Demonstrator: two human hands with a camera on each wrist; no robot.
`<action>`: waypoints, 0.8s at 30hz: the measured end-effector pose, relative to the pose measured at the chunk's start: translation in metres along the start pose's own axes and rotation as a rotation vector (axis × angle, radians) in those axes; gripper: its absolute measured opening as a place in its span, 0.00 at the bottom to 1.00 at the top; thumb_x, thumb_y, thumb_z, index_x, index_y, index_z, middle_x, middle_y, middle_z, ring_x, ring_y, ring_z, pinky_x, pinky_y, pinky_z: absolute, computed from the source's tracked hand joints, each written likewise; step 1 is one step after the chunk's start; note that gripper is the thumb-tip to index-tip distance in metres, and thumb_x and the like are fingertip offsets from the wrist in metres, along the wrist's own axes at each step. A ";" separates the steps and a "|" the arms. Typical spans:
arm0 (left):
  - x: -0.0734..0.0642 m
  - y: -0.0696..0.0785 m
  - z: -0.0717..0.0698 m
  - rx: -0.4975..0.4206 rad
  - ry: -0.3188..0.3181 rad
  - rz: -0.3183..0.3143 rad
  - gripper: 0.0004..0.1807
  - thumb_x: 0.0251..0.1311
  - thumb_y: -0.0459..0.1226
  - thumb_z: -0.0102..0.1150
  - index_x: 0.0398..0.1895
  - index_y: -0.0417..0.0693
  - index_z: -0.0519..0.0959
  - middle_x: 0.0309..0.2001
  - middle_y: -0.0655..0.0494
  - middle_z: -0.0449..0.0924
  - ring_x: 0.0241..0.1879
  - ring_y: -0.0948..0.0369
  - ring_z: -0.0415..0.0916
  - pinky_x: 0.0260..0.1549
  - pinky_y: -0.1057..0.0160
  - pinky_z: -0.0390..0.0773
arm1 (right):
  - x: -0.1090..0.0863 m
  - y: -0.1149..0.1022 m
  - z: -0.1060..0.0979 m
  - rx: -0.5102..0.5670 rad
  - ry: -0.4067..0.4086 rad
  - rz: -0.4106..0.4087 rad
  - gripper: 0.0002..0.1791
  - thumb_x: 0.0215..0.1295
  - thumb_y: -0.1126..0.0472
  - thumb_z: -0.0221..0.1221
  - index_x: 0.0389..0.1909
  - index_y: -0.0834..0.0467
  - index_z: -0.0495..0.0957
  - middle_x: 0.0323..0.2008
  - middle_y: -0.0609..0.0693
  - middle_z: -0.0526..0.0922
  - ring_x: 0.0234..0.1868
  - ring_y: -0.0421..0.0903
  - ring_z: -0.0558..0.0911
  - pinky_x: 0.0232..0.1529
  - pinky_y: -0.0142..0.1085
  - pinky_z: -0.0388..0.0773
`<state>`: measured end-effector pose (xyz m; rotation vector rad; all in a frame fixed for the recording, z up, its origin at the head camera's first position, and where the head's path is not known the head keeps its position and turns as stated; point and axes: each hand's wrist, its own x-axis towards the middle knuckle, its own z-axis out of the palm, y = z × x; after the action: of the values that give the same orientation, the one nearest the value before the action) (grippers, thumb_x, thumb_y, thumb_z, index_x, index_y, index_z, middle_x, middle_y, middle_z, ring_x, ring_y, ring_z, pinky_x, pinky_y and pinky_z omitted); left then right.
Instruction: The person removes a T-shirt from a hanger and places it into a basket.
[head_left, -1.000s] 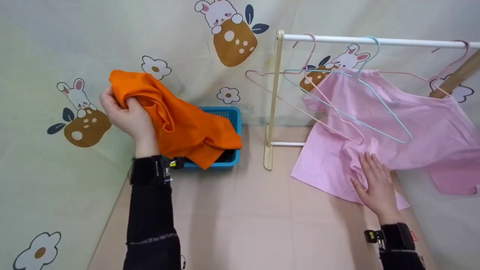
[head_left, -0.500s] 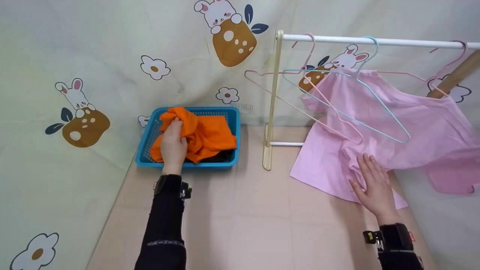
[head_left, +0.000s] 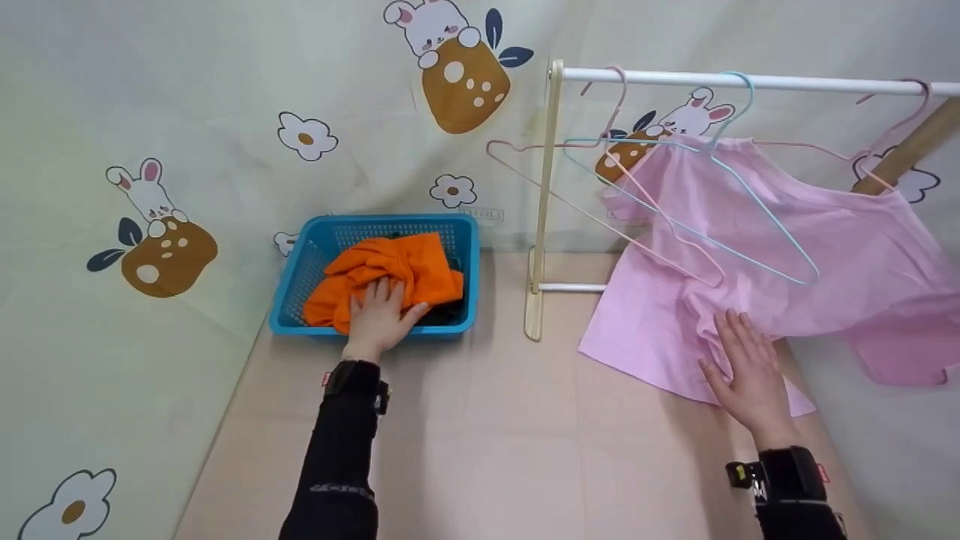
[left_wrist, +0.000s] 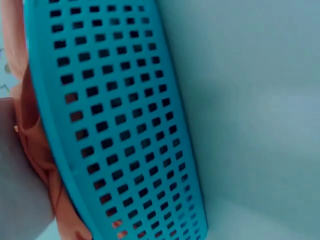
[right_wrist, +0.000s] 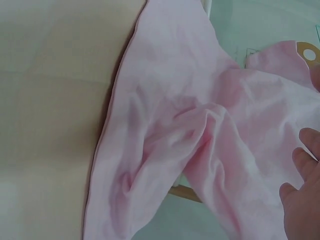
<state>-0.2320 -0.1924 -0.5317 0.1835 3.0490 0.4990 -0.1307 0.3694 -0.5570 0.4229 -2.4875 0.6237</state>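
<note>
My left hand rests with spread fingers on an orange garment bunched inside a blue plastic basket. Dark cloth shows beneath the orange at the basket's right side. In the left wrist view the perforated wall of the basket fills the middle, with orange cloth over its rim. My right hand lies against the lower front of a pink T-shirt, fingers straight. The shirt hangs from a pink hanger at the right. The right wrist view shows the pink cloth in folds beside the fingers.
A rack with a white rail and wooden upright stands right of the basket. A pink hanger and a turquoise hanger hang from it, in front of the shirt. Printed cloth covers the walls behind.
My left hand has lowered the orange garment from the upper left into the basket, let go of it and flattened onto it. The right hand has stayed in place on the pink shirt.
</note>
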 end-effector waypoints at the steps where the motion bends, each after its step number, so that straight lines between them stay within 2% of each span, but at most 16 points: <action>1: 0.000 0.001 0.002 0.019 -0.013 -0.010 0.46 0.69 0.66 0.37 0.77 0.41 0.55 0.76 0.36 0.47 0.74 0.39 0.42 0.66 0.30 0.35 | 0.001 0.000 0.000 0.000 -0.003 0.000 0.39 0.58 0.60 0.62 0.71 0.65 0.62 0.70 0.66 0.63 0.73 0.64 0.57 0.69 0.63 0.48; 4: 0.000 0.004 0.008 0.084 -0.037 -0.017 0.47 0.69 0.67 0.35 0.77 0.42 0.55 0.76 0.37 0.47 0.74 0.39 0.43 0.66 0.30 0.35 | 0.003 0.000 -0.004 -0.001 -0.018 0.012 0.40 0.58 0.61 0.62 0.72 0.63 0.62 0.71 0.66 0.62 0.73 0.63 0.56 0.69 0.63 0.46; 8: -0.001 0.004 0.013 0.152 -0.025 0.017 0.45 0.69 0.66 0.34 0.77 0.43 0.57 0.76 0.38 0.51 0.73 0.40 0.47 0.67 0.31 0.37 | 0.008 0.002 -0.012 -0.012 -0.033 0.036 0.41 0.58 0.61 0.63 0.74 0.60 0.60 0.72 0.65 0.61 0.74 0.62 0.54 0.70 0.63 0.44; 13: -0.002 -0.001 0.016 0.155 0.010 0.068 0.44 0.69 0.66 0.37 0.75 0.44 0.61 0.74 0.38 0.55 0.73 0.40 0.50 0.67 0.32 0.40 | 0.023 0.005 -0.029 -0.024 -0.002 0.030 0.41 0.59 0.61 0.63 0.74 0.60 0.60 0.71 0.66 0.61 0.74 0.61 0.54 0.71 0.61 0.43; 19: -0.004 -0.005 0.024 0.179 0.103 0.097 0.42 0.69 0.65 0.37 0.72 0.43 0.66 0.72 0.39 0.61 0.71 0.41 0.54 0.68 0.33 0.43 | 0.041 0.009 -0.052 -0.056 0.064 0.017 0.38 0.62 0.58 0.59 0.73 0.60 0.62 0.69 0.66 0.65 0.72 0.64 0.58 0.71 0.60 0.45; 24: -0.008 -0.001 0.032 0.186 0.213 0.099 0.39 0.70 0.62 0.40 0.70 0.43 0.69 0.69 0.40 0.65 0.70 0.43 0.57 0.68 0.35 0.43 | 0.045 0.013 -0.064 -0.073 0.138 -0.008 0.33 0.61 0.57 0.58 0.68 0.60 0.69 0.62 0.66 0.73 0.63 0.67 0.68 0.70 0.57 0.51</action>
<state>-0.2219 -0.1837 -0.5621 0.3087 3.3075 0.2522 -0.1449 0.4058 -0.4881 0.3501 -2.3684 0.5381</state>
